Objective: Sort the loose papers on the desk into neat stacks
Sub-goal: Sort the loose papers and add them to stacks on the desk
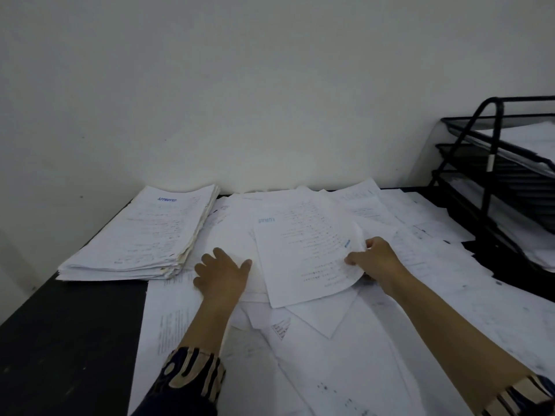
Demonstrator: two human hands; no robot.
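Observation:
Loose white printed papers [345, 340] lie scattered and overlapping across the middle and right of the black desk [69, 340]. A thick neat stack [144, 235], its top sheet stamped "APPROVED" in blue, sits at the back left. My right hand [378, 259] pinches the right edge of one printed sheet [306, 253], which is lifted slightly above the pile. My left hand [220, 273] rests flat with spread fingers on the papers just left of that sheet.
A black wire multi-tier paper tray [492, 181] stands at the right, with sheets in its tiers. A white wall runs right behind the desk. The desk's left front part shows bare black surface.

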